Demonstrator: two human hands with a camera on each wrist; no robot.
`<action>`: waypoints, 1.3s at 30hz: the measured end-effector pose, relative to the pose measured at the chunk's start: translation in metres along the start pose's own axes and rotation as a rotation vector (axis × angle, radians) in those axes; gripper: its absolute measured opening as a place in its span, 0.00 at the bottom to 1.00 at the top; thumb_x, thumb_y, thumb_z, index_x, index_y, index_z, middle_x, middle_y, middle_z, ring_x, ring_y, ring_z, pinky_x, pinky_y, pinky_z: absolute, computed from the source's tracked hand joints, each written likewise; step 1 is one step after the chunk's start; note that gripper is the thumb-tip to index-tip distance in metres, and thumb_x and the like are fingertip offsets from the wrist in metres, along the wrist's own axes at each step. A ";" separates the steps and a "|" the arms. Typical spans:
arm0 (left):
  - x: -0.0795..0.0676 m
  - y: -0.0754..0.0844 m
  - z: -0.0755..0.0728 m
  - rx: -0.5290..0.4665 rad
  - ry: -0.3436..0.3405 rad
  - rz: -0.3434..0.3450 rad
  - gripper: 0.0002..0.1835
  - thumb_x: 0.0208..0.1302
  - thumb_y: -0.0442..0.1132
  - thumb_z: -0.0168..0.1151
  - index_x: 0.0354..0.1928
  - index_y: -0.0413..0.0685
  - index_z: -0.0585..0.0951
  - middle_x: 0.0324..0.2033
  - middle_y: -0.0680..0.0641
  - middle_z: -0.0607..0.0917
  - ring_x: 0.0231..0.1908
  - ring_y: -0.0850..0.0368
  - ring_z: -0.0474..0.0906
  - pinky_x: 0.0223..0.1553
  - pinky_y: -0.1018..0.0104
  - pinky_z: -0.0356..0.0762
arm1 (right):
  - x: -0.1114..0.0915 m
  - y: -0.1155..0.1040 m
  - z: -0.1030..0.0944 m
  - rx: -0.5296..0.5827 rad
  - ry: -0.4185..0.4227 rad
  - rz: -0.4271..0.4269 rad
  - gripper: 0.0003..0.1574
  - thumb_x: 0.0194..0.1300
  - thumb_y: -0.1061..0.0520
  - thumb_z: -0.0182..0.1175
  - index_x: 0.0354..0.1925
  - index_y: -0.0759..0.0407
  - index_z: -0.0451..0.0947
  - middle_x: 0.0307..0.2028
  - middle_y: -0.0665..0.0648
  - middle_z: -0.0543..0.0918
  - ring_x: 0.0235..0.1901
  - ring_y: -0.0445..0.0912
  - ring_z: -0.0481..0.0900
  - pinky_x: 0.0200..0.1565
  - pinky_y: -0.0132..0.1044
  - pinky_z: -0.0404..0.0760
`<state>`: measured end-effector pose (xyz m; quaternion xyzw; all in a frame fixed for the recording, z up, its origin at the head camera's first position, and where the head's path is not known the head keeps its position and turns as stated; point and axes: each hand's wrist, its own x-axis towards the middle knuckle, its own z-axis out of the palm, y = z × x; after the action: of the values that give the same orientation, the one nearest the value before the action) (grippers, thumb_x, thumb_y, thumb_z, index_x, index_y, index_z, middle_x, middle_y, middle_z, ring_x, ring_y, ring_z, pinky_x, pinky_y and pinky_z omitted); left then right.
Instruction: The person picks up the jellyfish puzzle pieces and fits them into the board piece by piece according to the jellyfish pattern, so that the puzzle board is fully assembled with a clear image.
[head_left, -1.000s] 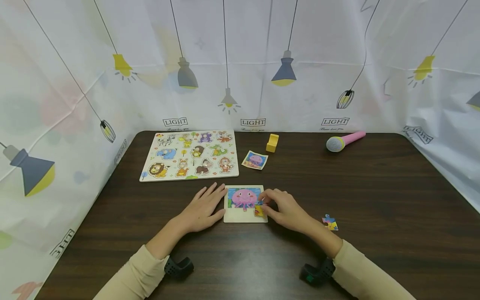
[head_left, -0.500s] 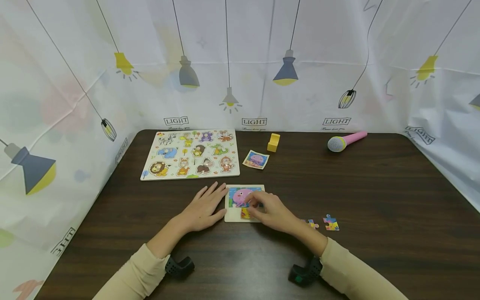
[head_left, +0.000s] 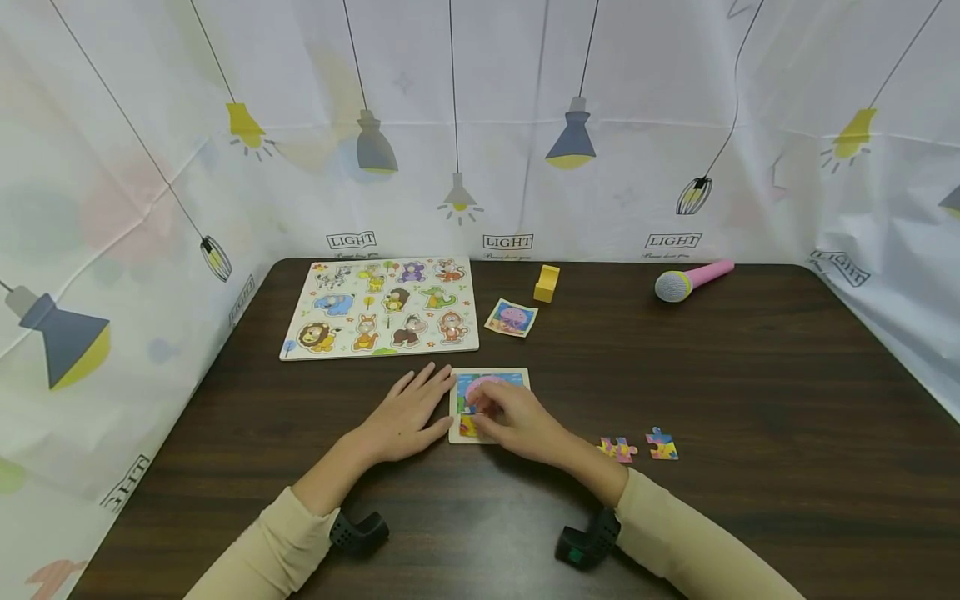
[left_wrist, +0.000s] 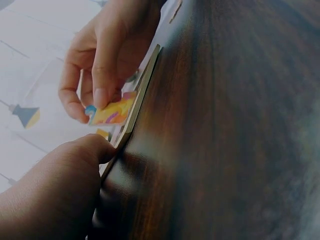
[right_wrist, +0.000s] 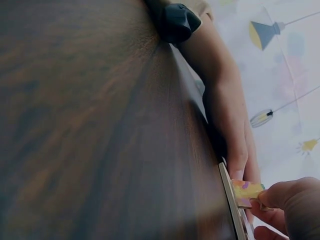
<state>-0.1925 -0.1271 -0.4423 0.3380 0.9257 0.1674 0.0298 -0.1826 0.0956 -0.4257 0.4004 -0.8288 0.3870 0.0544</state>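
Observation:
My right hand [head_left: 527, 422] pinches a yellow jigsaw piece [head_left: 468, 426] between thumb and fingers, over the lower left part of a small puzzle board [head_left: 487, 370]. In the left wrist view the piece [left_wrist: 114, 111] stands tilted at the board's edge [left_wrist: 142, 95]. A pink octopus picture [head_left: 469, 382] fills the board's upper part, largely covered by the right hand. My left hand [head_left: 405, 423] lies with spread, straight fingers along the board's left side, its thumb and fingertips at the edge.
Loose jigsaw pieces [head_left: 619, 450] lie right of the board, with another piece [head_left: 662, 444] beside them. Behind are a large animal puzzle [head_left: 386, 321], a small octopus picture card [head_left: 512, 318], a yellow block [head_left: 547, 284] and a pink toy microphone [head_left: 692, 281].
My right hand has carried the yellow piece leftward across the board, from its right side to the lower left. Loose pieces have come out from behind the right forearm. The left hand stays put.

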 end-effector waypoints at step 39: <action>-0.001 0.001 -0.001 0.001 0.005 0.008 0.33 0.69 0.55 0.39 0.70 0.47 0.53 0.70 0.46 0.51 0.69 0.49 0.41 0.65 0.51 0.37 | 0.002 0.002 0.007 -0.271 0.010 0.093 0.11 0.53 0.54 0.66 0.38 0.54 0.83 0.38 0.49 0.79 0.38 0.44 0.68 0.39 0.40 0.64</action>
<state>-0.1914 -0.1270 -0.4409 0.3412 0.9245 0.1681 0.0268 -0.1836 0.0900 -0.4311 0.3487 -0.8908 0.2755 0.0940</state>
